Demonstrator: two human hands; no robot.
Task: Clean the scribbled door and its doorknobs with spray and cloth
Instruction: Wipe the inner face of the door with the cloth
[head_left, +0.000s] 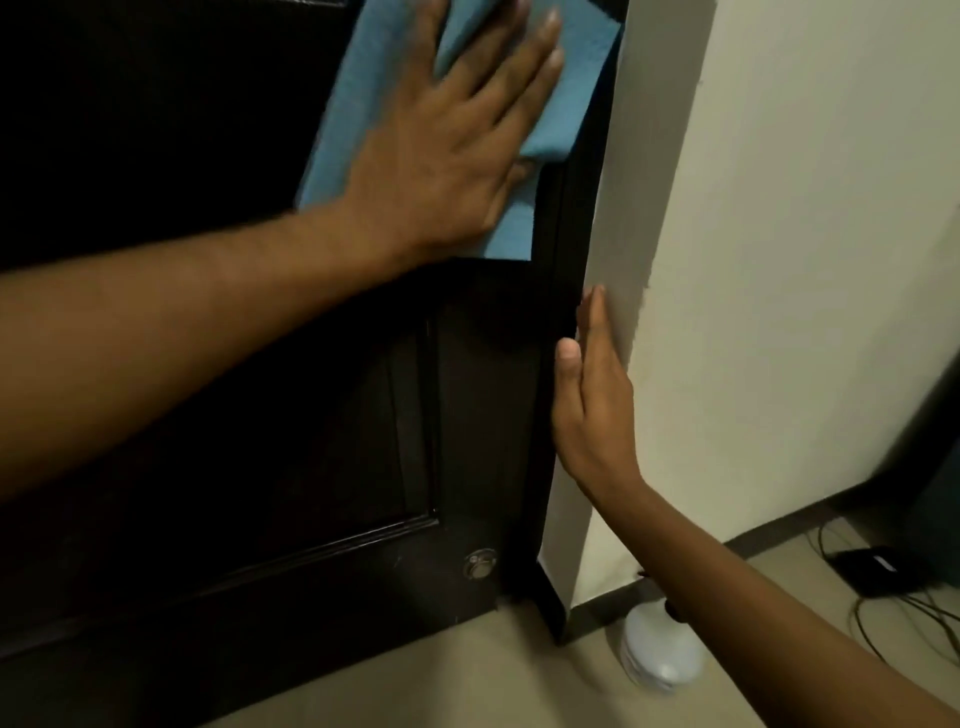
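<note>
Pressing flat, the left hand (447, 156) pins the upright-hanging cloth (363, 104) to the door (260, 441); right hand (592, 405) flat.

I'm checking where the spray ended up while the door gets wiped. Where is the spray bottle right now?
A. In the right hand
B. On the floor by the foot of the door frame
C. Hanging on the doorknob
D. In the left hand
B: the spray bottle stands on the floor beside the door frame, while the left hand presses the blue cloth flat on the door and the right hand rests open on the door's edge.
</note>
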